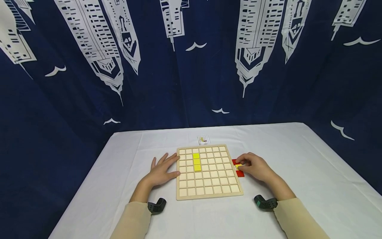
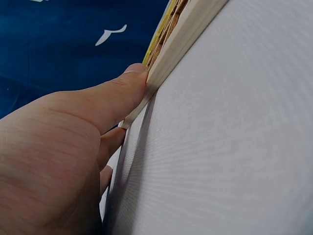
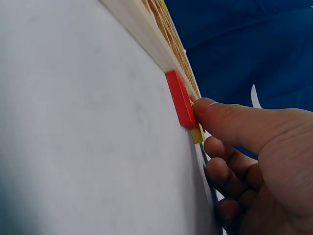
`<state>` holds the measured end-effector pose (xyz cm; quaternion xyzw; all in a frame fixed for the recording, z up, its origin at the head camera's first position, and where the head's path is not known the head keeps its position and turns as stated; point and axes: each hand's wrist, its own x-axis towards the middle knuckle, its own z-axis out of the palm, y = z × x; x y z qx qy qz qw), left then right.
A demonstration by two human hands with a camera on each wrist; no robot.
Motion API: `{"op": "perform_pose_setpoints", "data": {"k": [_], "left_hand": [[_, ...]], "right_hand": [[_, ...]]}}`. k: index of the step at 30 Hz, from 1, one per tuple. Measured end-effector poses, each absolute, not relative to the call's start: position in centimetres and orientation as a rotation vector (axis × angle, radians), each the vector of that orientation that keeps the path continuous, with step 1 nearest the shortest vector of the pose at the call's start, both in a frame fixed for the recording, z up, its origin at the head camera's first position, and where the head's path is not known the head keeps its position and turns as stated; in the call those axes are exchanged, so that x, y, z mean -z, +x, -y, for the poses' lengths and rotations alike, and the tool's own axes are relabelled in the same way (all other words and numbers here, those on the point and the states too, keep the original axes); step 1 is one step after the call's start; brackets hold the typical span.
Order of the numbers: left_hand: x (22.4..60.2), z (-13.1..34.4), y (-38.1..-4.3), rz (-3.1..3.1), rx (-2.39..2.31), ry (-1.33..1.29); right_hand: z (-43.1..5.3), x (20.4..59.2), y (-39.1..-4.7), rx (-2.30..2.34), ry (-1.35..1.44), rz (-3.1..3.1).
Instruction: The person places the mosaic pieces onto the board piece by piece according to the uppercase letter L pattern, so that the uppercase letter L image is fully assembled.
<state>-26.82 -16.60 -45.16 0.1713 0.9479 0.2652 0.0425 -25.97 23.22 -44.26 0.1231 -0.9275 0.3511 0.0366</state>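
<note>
A wooden grid board (image 1: 191, 198) lies flat on the table, with three yellow square tiles (image 1: 197, 161) in one column of its cells. My left hand (image 1: 159, 174) rests along the board's left edge, fingers spread and thumb touching the rim. On the other side, my right hand (image 1: 256, 167) has thumb and index finger on a yellow tile (image 3: 197, 135), seemingly pinching it; the fingers partly cover it. That tile lies between two red tiles, the nearer red tile (image 1: 240, 173) and the farther red tile (image 1: 234, 161), beside the board's right edge.
Behind the board lies a small printed grid card (image 1: 204, 140) with a few coloured squares. A white cloth (image 1: 298, 159) covers the table. The dark blue curtain (image 1: 179, 83) with white building prints hangs at the table's far edge.
</note>
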Motion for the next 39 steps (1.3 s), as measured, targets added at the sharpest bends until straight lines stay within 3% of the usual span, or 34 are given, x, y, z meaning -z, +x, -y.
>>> {"op": "perform_pose_setpoints", "data": {"k": [39], "left_hand": [[45.3, 16.6, -27.0, -2.903, -0.814, 0.506]], "right_hand": [[-24.3, 43.2, -25.6, -1.078, 0.455, 2.911]]}}
